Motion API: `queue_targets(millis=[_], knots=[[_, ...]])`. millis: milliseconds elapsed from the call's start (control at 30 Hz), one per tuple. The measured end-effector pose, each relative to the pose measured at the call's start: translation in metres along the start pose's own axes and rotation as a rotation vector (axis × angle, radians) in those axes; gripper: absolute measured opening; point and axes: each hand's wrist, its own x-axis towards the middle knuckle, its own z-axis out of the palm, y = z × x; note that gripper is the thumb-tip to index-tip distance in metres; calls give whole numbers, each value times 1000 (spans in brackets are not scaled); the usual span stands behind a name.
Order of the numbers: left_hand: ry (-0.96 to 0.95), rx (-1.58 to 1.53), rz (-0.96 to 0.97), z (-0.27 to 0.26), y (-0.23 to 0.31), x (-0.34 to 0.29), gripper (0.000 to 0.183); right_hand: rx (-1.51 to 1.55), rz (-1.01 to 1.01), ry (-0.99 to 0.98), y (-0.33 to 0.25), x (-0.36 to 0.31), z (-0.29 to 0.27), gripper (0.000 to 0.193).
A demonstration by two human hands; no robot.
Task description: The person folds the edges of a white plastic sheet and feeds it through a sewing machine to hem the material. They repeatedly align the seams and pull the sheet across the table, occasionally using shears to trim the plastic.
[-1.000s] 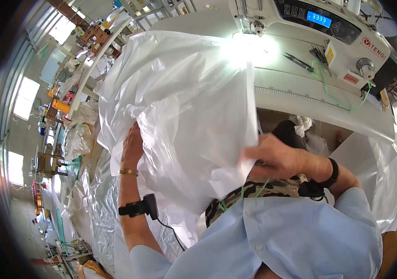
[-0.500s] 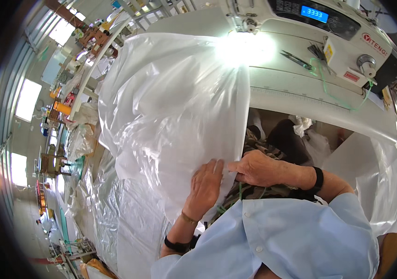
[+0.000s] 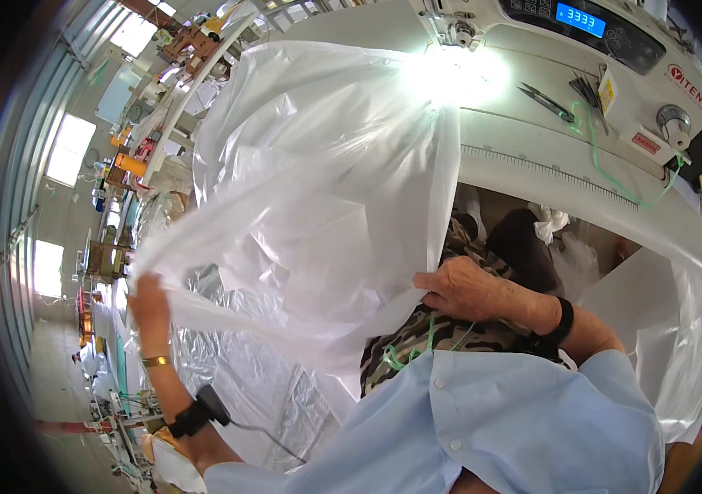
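A white, translucent plastic sheet (image 3: 310,210) spreads from the sewing machine (image 3: 614,49) down to my lap. Its far right corner runs into the bright lamp glare under the machine's head, which hides the needle area. My right hand (image 3: 470,288) pinches the sheet's right edge near its lower corner, just above my knees. Far out to the left, my left hand (image 3: 150,313) grips another part of the edge and draws the sheet into a raised, taut fold; motion blurs its fingers. Thin green threads (image 3: 400,356) trail across my lap beneath the right hand.
Thread snips (image 3: 545,102) and a few slim dark tools (image 3: 588,100) lie on the machine bed, right of the light. A ruler strip (image 3: 548,168) follows the table's near edge. More plastic sheeting (image 3: 240,387) hangs at left. Another white sheet (image 3: 664,329) is at right.
My left hand has swung from beside the right hand far to the left, pulling the sheet's edge up and outward. The right hand stays at the right edge. The view has shifted slightly.
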Motion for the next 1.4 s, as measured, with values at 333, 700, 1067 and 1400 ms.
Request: queue_targets(millis=[333,700,1067,1400], knots=[[277,-774,455,-194,335,33,56,188,-182,134,-17,-1,-20,18],[-171,-2001,-562,-5,248,-70,16,517,-248,223,-21,-7,-45,15],[107,-327,-669,110,122,-196,43,877,-123,389,-18,-19,-55,12],[-233,-1335,-46,-57,352,-36,31,656,-133,361,-27,-18,-60,14]])
